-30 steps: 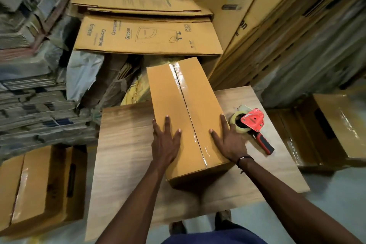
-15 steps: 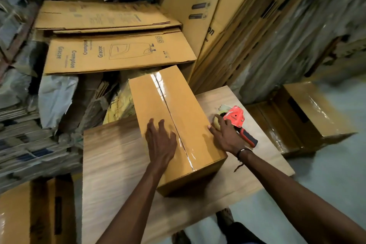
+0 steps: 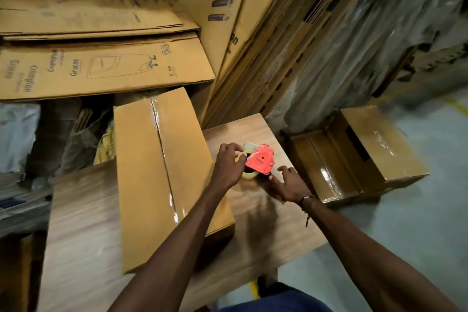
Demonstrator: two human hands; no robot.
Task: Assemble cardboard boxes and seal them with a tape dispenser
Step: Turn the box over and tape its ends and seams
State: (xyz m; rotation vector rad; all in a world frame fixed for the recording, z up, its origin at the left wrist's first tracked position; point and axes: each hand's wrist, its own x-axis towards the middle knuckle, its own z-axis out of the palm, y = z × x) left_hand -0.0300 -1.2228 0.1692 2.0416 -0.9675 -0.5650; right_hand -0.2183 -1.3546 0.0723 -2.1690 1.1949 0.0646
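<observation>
- The cardboard box (image 3: 162,180) is lying closed on the wooden table (image 3: 83,235), its top flaps meeting along a centre seam with a glossy strip of clear tape (image 3: 162,157) running down it; that face is looking sealed, so this box seems near finished, though its other faces are hidden.
- The tape dispenser (image 3: 259,161), red-bodied with a pale roll underneath, is sitting on the table just right of the box; both hands are gathering around it rather than the box.
- The left hand (image 3: 228,164) is reaching across the box's near right corner, fingers curling at the roll's far edge; it is touching there, but a real grasp I cannot tell.
- The right hand (image 3: 288,183) is hovering at the dispenser's near end with fingers loosely spread, gripping nothing; the handle is hidden beneath it.
- My read: a pick-up of the dispenser is coming, perhaps for another strip.
- Further out, a taped box (image 3: 377,144) is resting on the floor to the right; flat printed cartons (image 3: 101,68) are stacked behind, so plenty is looking left to assemble.
</observation>
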